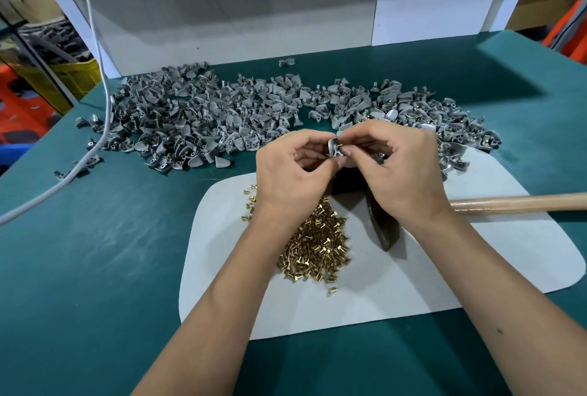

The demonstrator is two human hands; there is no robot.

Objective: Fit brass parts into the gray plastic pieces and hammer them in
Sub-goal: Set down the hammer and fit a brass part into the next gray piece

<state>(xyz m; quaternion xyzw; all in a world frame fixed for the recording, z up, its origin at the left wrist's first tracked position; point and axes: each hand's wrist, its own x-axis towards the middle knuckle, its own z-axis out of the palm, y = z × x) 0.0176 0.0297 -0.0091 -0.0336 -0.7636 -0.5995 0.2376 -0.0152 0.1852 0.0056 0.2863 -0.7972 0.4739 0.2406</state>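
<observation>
The left hand (290, 170) pinches a small curved gray plastic piece (334, 148) above the mat, and the right hand (398, 167) pinches a tiny brass pin (338, 142) at its hole. Keep the pin straight and seat it fully before hammering, I think. At 6 o'clock lies the heap of brass pins (314, 246); at 4 o'clock the wooden-handled hammer (521, 202); at 11 o'clock the pile of gray pieces (203, 122).

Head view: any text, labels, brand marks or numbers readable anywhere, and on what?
None can be read. The white board, the hammer, the gray plastic pieces and the brass parts show no print. The crates at far left are too blurred to tell.
</observation>
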